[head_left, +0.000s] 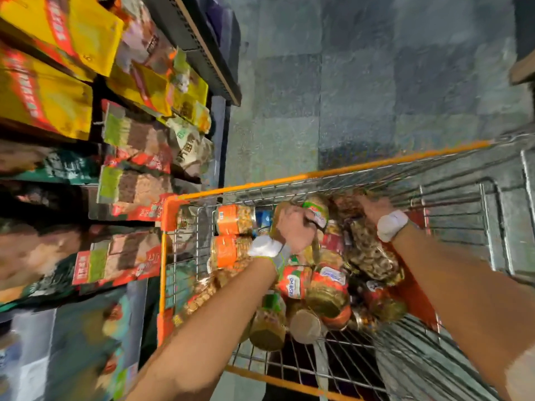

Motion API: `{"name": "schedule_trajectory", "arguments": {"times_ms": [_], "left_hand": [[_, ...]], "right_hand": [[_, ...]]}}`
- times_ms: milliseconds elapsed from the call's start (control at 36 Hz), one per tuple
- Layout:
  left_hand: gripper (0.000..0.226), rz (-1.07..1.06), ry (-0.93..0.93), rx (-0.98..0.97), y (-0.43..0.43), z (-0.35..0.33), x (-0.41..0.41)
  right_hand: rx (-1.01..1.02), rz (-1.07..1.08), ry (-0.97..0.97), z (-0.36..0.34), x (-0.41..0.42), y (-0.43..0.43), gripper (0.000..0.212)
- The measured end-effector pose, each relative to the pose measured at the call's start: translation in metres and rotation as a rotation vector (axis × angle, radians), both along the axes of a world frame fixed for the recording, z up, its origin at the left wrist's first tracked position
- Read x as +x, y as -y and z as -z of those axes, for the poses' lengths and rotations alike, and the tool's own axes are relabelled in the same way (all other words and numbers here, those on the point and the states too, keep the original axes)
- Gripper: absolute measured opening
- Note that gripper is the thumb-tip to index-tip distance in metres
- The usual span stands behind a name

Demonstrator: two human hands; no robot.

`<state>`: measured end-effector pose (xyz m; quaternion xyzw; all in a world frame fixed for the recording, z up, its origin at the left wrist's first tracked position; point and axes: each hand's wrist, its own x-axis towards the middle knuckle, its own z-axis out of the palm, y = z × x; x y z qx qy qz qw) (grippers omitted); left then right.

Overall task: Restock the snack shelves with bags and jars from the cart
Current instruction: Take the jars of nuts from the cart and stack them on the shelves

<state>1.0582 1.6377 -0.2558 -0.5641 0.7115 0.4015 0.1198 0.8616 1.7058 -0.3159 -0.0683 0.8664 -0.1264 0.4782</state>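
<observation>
**Forearms reach down into a cart of nut jars**

Left hand (295, 230), white band at the wrist, curls its fingers round a green-labelled jar (317, 211) at the far end of the cart (260, 185). The jar lies tilted on a heap of other jars. It is probably heavy, hard, smooth and breakable, so a full wrap round the body looks safer than pinching the lid.

Right hand (375, 208) rests just beside it on a clear bag of nuts (372, 253). Blur hides the fingers, so I cannot tell if it grips. The bag looks soft and crinkly, best taken by its top edge.

To the left stand the snack shelves (202, 50), packed with yellow bags (58, 30). Grey floor (376, 82) lies beyond.
</observation>
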Motion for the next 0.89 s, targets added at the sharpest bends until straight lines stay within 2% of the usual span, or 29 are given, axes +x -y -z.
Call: {"name": "schedule_trajectory", "arguments": {"times_ms": [83, 194, 250, 333, 389, 444, 528, 583, 639, 722, 806, 833, 889], "left_hand": [[0.029, -0.085, -0.063, 0.046, 0.003, 0.001, 0.011], [0.032, -0.063, -0.08, -0.004, 0.004, -0.002, 0.022], [0.031, -0.024, -0.071, -0.066, 0.0, -0.003, 0.023], [0.03, 0.07, -0.108, -0.154, -0.006, -0.007, 0.016], [0.032, 0.187, -0.134, -0.198, -0.014, -0.01, 0.007], [0.036, 0.203, -0.152, -0.24, -0.024, -0.012, -0.006], [0.063, 0.293, -0.087, -0.238, -0.037, -0.013, -0.031], [0.088, 0.408, -0.117, -0.2, -0.045, -0.023, -0.046], [0.093, 0.467, -0.088, -0.088, -0.046, -0.032, -0.052], [0.08, 0.274, -0.18, 0.007, -0.044, -0.046, -0.054], [0.07, -0.041, -0.245, 0.312, -0.035, -0.054, -0.039], [0.073, -0.175, -0.286, 0.457, -0.033, -0.055, -0.032], [0.104, -0.409, -0.386, 0.686, -0.035, -0.057, -0.015]], "right_hand": [[0.025, 0.12, 0.013, 0.005, 0.007, 0.007, 0.097], [0.015, 0.115, 0.091, 0.014, 0.005, 0.012, 0.109], [0.041, 0.058, 0.108, 0.012, 0.004, 0.012, 0.101], [0.046, -0.051, 0.051, 0.001, 0.0, 0.008, 0.064], [0.049, -0.102, 0.016, -0.009, -0.004, 0.002, 0.061], [0.053, -0.095, -0.021, -0.022, -0.006, -0.007, 0.072], [0.017, -0.077, -0.078, -0.043, -0.006, -0.019, 0.092], [0.01, -0.118, -0.105, -0.062, -0.007, -0.027, 0.086], [0.007, -0.154, -0.09, -0.075, -0.006, -0.03, 0.082], [-0.061, -0.166, -0.024, -0.089, -0.012, -0.035, 0.082], [-0.074, -0.103, -0.038, -0.077, -0.03, -0.044, 0.063], [-0.08, -0.081, -0.015, -0.085, -0.026, -0.042, 0.063], [-0.164, -0.117, 0.031, -0.1, -0.008, -0.037, 0.052]]}}
